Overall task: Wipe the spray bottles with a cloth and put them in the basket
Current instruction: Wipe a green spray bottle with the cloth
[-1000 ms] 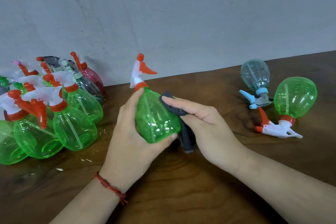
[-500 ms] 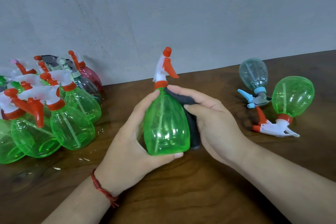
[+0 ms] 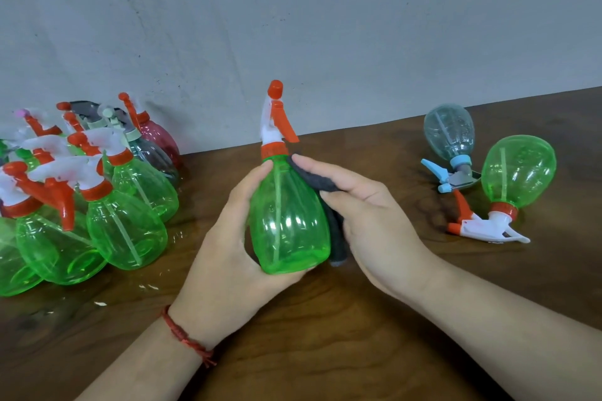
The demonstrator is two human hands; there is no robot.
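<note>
Green spray bottle [image 3: 286,221] is upright at frame centre, low over the worktop [image 3: 325,352]; whether its base touches the wood cannot be told. Its white trigger head with orange nozzle and lever points to 12 o'clock. The left hand [image 3: 224,257] grips the bottle from its 9 o'clock side, with the thumb up near the orange collar and the fingers curled under the base. The right hand [image 3: 368,215] is at the bottle's 3 o'clock, fingers curled round a dark grey cloth [image 3: 321,179] and pressing it against the bottle's shoulder and side; the cloth's tail hangs to base level. A red cord bracelet [image 3: 182,334] is on the left wrist. At 9 o'clock, well apart from the hands, a cluster of bottles [image 3: 123,228] stands near the wall [image 3: 293,26], mostly green, with a red one and a dark one at the back. At 3 o'clock, two bottles lie on their sides just beside each other: a pale blue bottle [image 3: 449,133] with a blue trigger and a second green bottle [image 3: 518,169] with a white and orange trigger.
</note>
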